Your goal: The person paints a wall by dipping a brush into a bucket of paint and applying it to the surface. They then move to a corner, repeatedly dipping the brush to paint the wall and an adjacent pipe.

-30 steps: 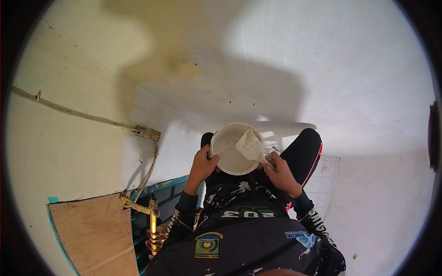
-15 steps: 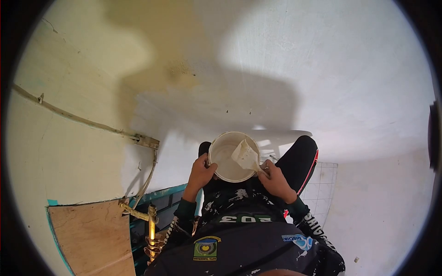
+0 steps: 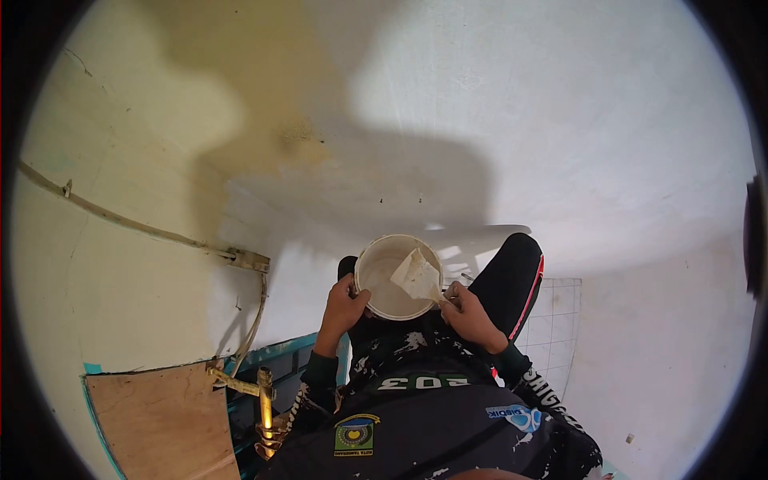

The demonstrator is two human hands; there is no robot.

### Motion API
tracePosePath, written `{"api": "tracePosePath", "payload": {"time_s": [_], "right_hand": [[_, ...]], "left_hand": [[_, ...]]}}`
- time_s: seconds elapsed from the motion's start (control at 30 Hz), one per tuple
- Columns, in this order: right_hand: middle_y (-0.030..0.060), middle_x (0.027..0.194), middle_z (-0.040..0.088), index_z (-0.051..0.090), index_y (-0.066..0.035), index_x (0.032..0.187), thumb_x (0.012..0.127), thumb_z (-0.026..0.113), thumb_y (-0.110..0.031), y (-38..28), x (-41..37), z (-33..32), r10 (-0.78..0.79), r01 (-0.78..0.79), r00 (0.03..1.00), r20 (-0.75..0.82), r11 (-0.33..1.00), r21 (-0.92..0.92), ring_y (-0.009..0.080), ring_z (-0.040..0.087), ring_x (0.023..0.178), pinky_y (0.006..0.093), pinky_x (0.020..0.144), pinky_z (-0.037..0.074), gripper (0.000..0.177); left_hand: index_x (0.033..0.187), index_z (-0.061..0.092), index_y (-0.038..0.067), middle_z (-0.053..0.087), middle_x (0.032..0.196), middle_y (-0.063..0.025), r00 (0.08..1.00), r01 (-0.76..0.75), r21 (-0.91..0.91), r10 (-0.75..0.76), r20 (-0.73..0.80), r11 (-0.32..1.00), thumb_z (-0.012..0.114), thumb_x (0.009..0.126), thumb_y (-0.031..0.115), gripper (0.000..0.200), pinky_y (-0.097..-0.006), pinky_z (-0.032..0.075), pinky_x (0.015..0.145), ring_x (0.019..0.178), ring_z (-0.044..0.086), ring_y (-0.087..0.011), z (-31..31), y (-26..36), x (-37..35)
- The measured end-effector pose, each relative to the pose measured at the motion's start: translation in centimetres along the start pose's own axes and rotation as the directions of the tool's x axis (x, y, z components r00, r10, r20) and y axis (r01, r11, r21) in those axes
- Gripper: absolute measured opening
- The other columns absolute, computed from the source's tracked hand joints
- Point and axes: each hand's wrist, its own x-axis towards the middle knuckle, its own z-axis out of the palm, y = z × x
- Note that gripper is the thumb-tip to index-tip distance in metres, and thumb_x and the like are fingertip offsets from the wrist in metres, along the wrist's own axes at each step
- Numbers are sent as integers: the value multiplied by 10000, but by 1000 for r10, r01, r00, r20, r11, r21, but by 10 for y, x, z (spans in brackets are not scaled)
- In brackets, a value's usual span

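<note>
A white round bucket rests in my lap between my knees, its inside smeared with whitish residue. My left hand grips its left rim, thumb over the edge. My right hand is closed round the handle of a putty knife at the bucket's right side. The knife's broad blade, coated in white, is over the bucket's opening and points up and left. Most of the handle is hidden by my fingers.
Ahead is a wall, partly white and partly yellowish. A conduit runs along the left to a small box. Lower left are a wooden panel and a brass-coloured metal post. White tiles lie right of my knee.
The putty knife's blade has tilted a little within the bucket's opening. My view has shifted slightly, so bucket and hands appear a bit further left. Both hands keep their hold.
</note>
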Motion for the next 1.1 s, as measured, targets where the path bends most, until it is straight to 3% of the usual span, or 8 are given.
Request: {"api": "tracePosePath", "payload": {"time_s": [0.23, 0.3, 0.33, 0.4, 0.6, 0.83, 1.03, 1.1], "right_hand": [[39, 676, 580, 488, -25, 986, 1002, 565, -144, -13, 1, -3, 45, -48, 999, 29, 989, 138, 91, 512, 542, 259, 499, 404, 143], [39, 659, 548, 487, -43, 980, 1014, 547, -176, -28, 0, -6, 294, -315, 947, 129, 927, 203, 86, 449, 457, 245, 416, 338, 149], [39, 659, 548, 487, -43, 980, 1014, 547, -176, -31, -1, -6, 289, -310, 949, 129, 930, 197, 86, 449, 457, 245, 416, 338, 149], [50, 644, 516, 477, -58, 999, 1029, 490, -186, -38, -4, -4, 236, -296, 955, 179, 798, 526, 84, 370, 382, 238, 352, 264, 133], [71, 632, 505, 459, -58, 1054, 1023, 420, -149, -82, 2, -5, 83, -235, 969, 231, 584, 777, 106, 334, 334, 250, 324, 248, 104], [63, 613, 494, 479, -54, 1033, 1018, 408, -160, -117, 3, 1, -58, -162, 968, 243, 596, 787, 102, 322, 319, 254, 316, 253, 129], [37, 631, 516, 498, -78, 1031, 1019, 422, -204, -109, -3, 8, -107, -249, 928, 356, 530, 810, 91, 316, 305, 239, 308, 255, 147], [70, 657, 528, 499, -51, 1031, 1032, 407, -186, -127, -8, 8, -126, -197, 942, 311, 542, 817, 94, 331, 331, 254, 348, 258, 163]], "left_hand": [[929, 599, -38, 583, 701, -58, 1000, 18, 0, -18, -14, 1000, 642, 830, 85, 163, -304, 507, 495, 548, 596, -147, 0, -6, 3], [910, 601, -32, 571, 695, -56, 1000, 15, 16, -15, -24, 1000, 651, 823, 102, 167, -310, 490, 513, 565, 572, -141, -2, -16, 5], [892, 599, -25, 553, 688, -57, 998, -31, 66, 34, -52, 997, 660, 814, 122, 177, -320, 468, 540, 589, 537, -143, -3, -28, 9], [875, 597, -19, 535, 681, -59, 993, -76, 112, 85, -84, 991, 668, 805, 141, 189, -330, 445, 567, 613, 503, -145, -4, -37, 9], [871, 587, -16, 519, 690, -75, 995, -49, 60, 54, -84, 997, 676, 800, 163, 212, -343, 424, 601, 632, 468, -161, -7, -41, 7], [886, 601, -30, 594, 736, -129, 985, -139, 141, 152, -84, 980, 681, 803, 178, 237, -367, 473, 651, 676, 568, -204, -9, -12, -7], [917, 633, -41, 621, 737, -132, 974, -173, 190, 197, -111, 966, 687, 791, 187, 267, -389, 483, 658, 679, 577, -223, -12, -20, -5], [914, 629, -40, 609, 744, -175, 973, -176, 249, 207, -104, 952, 705, 779, 216, 299, -415, 487, 676, 696, 589, -293, -13, -20, -5]]}}
